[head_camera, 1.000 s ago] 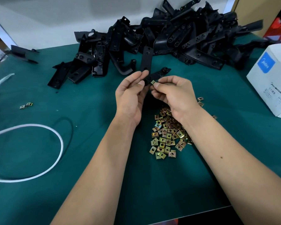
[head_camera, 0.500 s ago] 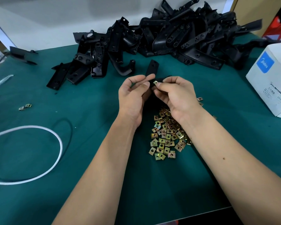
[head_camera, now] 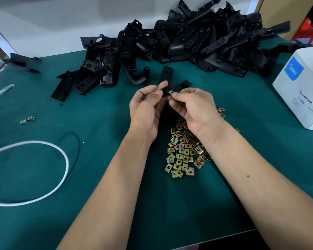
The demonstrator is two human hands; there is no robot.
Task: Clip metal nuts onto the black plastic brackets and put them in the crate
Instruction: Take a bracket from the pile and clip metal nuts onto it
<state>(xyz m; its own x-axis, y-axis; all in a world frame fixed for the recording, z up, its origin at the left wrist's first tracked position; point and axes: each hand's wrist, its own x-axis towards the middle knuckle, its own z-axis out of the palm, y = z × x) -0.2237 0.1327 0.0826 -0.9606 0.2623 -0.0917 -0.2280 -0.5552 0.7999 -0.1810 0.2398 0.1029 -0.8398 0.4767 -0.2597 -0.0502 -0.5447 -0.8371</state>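
Tilting since earlier: bracket (head_camera: 167,76) between both hands (head_camera: 146,109), nut (head_camera: 170,92) pinched.

Two hands over the worktop (head_camera: 101,112): left hand (head_camera: 146,112), right hand (head_camera: 193,110). One black bracket (head_camera: 167,76) held between them, one metal nut (head_camera: 170,92) at its middle. One large heap of brackets (head_camera: 197,42) at the back, too tangled to count; one stray bracket (head_camera: 23,63) far left. One pile of nuts (head_camera: 184,152), several dozen; two loose nuts (head_camera: 27,120) at left. One white box (head_camera: 300,87). One white cord loop (head_camera: 61,156).
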